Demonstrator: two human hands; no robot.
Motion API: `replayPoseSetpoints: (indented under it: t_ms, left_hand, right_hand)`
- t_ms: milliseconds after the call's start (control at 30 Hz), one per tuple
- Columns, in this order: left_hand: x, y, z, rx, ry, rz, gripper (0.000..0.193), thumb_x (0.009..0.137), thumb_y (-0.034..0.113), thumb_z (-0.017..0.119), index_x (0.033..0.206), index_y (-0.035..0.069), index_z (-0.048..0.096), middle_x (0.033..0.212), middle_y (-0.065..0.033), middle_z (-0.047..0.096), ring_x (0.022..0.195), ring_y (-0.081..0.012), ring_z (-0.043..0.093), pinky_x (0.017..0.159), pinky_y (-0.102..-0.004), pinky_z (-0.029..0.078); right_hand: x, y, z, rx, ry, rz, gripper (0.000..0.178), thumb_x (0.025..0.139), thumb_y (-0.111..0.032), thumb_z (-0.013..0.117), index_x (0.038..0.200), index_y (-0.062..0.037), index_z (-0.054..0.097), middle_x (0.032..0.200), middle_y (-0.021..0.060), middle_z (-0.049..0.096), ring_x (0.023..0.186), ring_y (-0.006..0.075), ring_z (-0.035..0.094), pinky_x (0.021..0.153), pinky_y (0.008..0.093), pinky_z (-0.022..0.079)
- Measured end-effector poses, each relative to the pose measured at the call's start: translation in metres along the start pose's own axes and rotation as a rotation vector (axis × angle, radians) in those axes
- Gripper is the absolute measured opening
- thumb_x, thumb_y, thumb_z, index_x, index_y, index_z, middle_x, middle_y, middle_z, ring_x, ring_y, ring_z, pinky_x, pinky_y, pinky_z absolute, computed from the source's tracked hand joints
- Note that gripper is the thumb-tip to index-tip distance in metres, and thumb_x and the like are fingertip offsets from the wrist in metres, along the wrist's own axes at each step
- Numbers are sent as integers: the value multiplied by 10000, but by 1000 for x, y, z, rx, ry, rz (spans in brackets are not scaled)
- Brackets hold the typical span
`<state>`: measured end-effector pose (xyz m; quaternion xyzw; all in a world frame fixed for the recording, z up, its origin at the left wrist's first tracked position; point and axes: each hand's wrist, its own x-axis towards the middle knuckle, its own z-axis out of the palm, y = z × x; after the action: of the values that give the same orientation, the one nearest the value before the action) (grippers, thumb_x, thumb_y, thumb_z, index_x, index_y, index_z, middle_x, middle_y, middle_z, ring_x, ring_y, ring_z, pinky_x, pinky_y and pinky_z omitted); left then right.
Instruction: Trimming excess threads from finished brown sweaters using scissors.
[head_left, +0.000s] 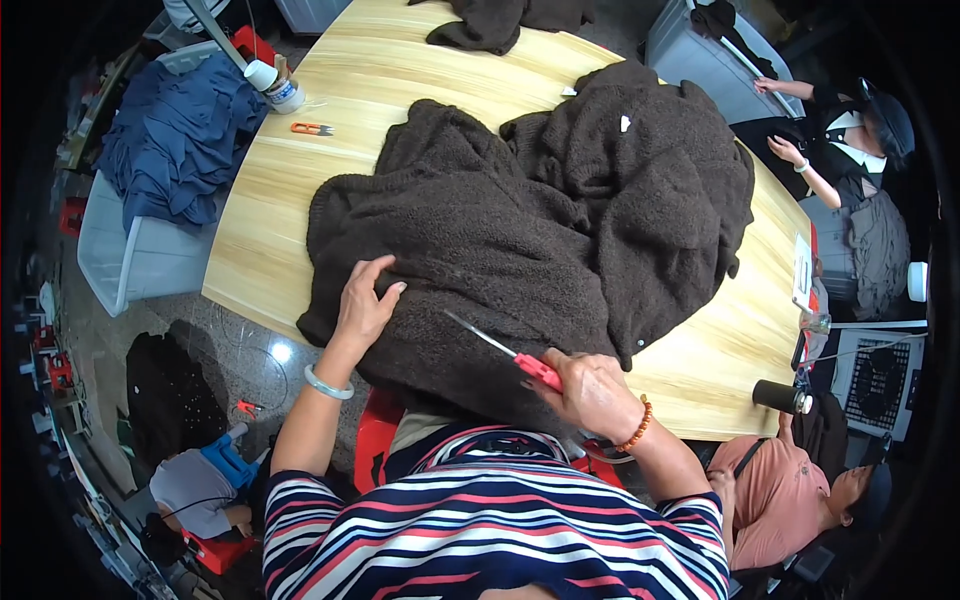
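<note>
A dark brown fuzzy knit garment lies spread over the near side of the table and hangs over its edge toward my lap. My left hand rests on its left part, thumb and fingers apart, holding nothing. In my right hand is a red-handled tool with a long, thin metal shaft. The shaft points up and left over the cloth; whether its tip touches the knit I cannot tell. More brown fuzzy garments are heaped against it on the right, with small white tags showing.
Orange thread snips and a white jar are on the wooden table at left. A tub of navy cloth stands beyond. A black bottle lies near the right edge. Co-workers are at the right and lower left.
</note>
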<state>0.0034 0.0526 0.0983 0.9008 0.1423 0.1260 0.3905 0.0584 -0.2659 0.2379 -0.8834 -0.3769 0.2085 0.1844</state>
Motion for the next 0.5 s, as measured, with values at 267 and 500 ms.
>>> replayPoseSetpoints:
  t_ms: [267,500]
  left_hand:
    - [3,8,0,-3,52,175,209,799,34,709,1004,5,683,863,-77,641,770,-157,607,674,-274,475]
    - [20,71,9,-229,-150,186,433,761,55,757,1173,37,623,961,-80,620,543,-108,459,531,-262,419]
  right_hand:
    - [18,-18,8,-13,-79,-91,288,871,-299,660,934,-22,612,614,168,614,620,346,647,564,434,505]
    - [2,3,-4,-13,25,25,235,835,-250,683,899,-46,586,695,154,638,734,330,657,621,433,516]
